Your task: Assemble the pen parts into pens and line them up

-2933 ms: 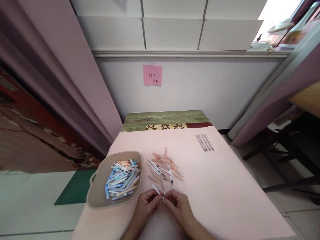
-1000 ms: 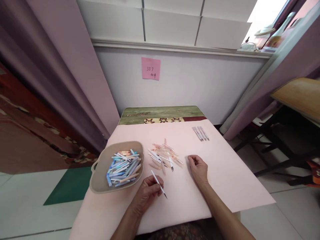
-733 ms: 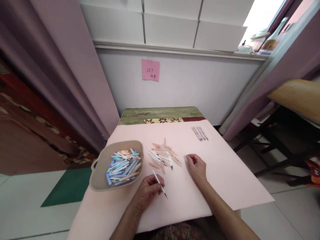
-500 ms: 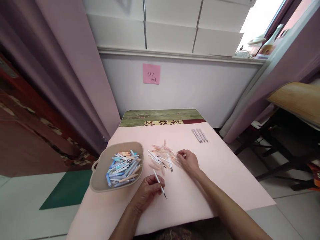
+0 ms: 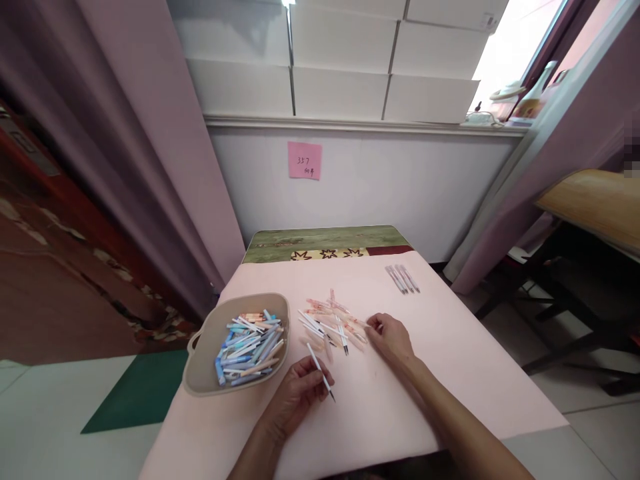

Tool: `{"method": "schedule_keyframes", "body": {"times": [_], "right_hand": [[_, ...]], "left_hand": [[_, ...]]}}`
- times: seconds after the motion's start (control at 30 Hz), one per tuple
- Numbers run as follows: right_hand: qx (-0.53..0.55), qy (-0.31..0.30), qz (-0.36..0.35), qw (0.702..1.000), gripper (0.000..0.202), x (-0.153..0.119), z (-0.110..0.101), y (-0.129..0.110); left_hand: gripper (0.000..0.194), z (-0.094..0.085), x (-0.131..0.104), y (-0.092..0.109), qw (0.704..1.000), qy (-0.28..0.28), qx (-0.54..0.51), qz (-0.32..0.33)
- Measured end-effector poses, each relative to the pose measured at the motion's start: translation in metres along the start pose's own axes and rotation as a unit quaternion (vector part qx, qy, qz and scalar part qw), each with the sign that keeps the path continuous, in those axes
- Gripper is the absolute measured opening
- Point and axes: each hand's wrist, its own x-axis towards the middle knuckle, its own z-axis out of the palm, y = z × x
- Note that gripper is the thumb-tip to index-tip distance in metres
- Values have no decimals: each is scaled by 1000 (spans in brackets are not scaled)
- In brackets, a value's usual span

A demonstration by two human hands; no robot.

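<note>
Left fingers (image 5: 311, 381) partly hide a white refill (image 5: 315, 356); the right edge crops a wooden tabletop (image 5: 595, 200).

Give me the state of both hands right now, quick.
Left hand: closed, holding a dark-tipped white refill.
Right hand: fingertips at the end of a pinkish pen barrel; whether they grip it cannot be told.

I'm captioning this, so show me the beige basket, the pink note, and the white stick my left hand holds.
Beige basket (image 5: 204, 357), head view: bare inner left side.
Pink note (image 5: 305, 161), head view: sheet's middle.
White stick (image 5: 318, 365), head view: white shaft.
</note>
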Motion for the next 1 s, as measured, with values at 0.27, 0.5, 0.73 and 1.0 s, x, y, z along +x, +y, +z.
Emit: {"method": "schedule_keyframes", "body": {"times": [0.27,0.5,0.73,1.0], "right_hand": [[252,13,76,965,19,-11,7,5],[388,48,123,912,27,-19,7,3],[397,72,140,904,32,-16,-3,1],[282,61,97,953,28,-9,11,8]], "left_hand": [[16,-2,1,0,1000,3,-10,-14],[18,-2,2,1,1000,2,-4,-1],[17,-1,1,-2,1000,9,0,3],[14,0,0,-2,1000,12,-10,15]]}}
